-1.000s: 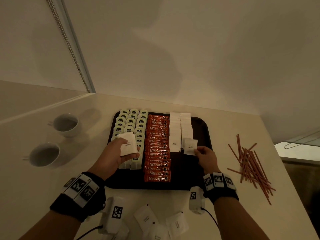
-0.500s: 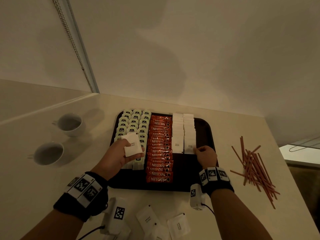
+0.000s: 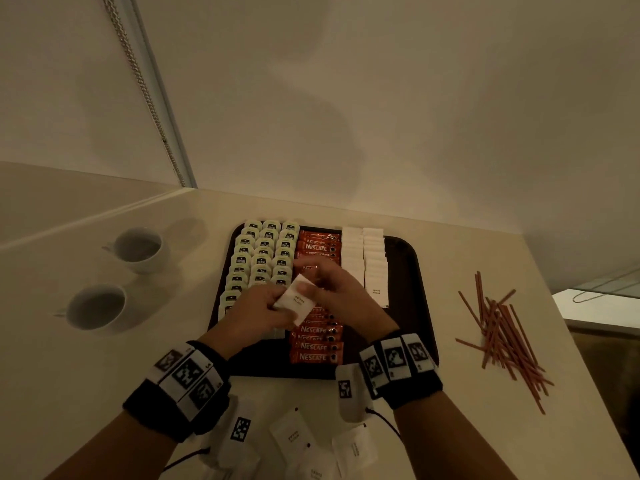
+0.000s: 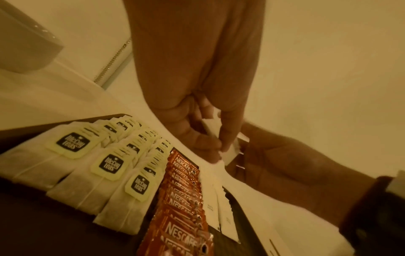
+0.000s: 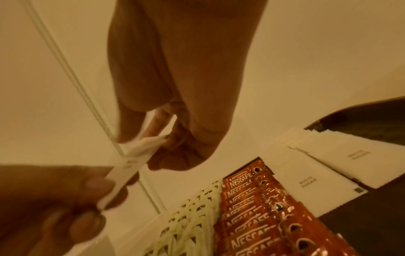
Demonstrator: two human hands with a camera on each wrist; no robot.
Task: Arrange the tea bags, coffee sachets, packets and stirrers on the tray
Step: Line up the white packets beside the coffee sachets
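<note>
A dark tray (image 3: 414,289) carries three columns of tea bags (image 3: 263,254), a column of orange coffee sachets (image 3: 317,346) and two columns of white sugar packets (image 3: 374,268). Both hands meet above the coffee column. My left hand (image 3: 277,308) grips a small stack of white sugar packets (image 3: 294,301) between thumb and fingers. My right hand (image 3: 311,289) pinches the top end of a packet (image 5: 142,147) in that stack. Red stirrers (image 3: 502,337) lie in a loose pile on the counter, right of the tray. Loose packets (image 3: 291,434) lie on the counter near me.
Two white cups (image 3: 138,249) (image 3: 95,306) stand left of the tray. A wall runs along the counter's far edge, and the counter ends just beyond the stirrers. Bare tray floor (image 3: 401,337) shows in front of the sugar columns.
My right hand has left the sugar column and moved left to the packets in my left hand. My left hand has shifted right, over the coffee sachets.
</note>
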